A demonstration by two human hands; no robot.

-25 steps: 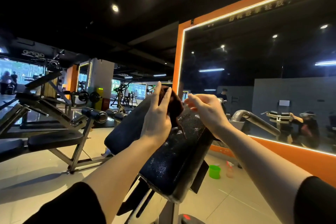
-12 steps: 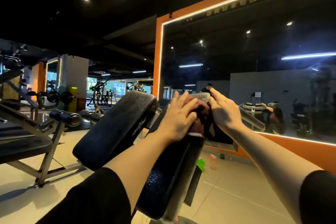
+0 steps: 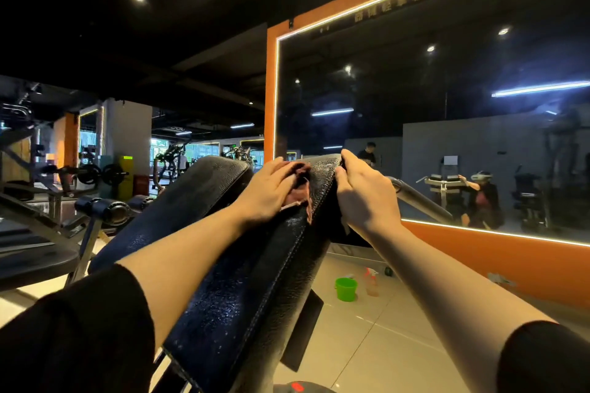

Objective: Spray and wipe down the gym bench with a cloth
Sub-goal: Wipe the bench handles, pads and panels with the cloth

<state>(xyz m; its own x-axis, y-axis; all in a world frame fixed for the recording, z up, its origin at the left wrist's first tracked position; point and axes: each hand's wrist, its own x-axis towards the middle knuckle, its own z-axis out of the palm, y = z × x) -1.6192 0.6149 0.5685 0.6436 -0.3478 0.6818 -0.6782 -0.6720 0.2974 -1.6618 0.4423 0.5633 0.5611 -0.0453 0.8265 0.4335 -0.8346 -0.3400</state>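
A black padded gym bench (image 3: 249,290) slopes up and away from me, its surface speckled with spray droplets. My left hand (image 3: 268,191) lies flat on a dark red cloth (image 3: 298,193) and presses it onto the pad near its top end. My right hand (image 3: 367,195) grips the pad's upper right edge, fingers curled over it. A clear spray bottle (image 3: 371,282) stands on the floor to the right, beyond the bench.
A second black pad (image 3: 178,210) runs beside the bench on the left. A green bucket (image 3: 345,289) stands by the bottle. An orange-framed wall mirror (image 3: 415,137) fills the right. Another bench and weight racks (image 3: 38,258) crowd the left.
My left hand has slid the cloth up the pad to its top end. My right hand has moved from above the pad to gripping its right edge.
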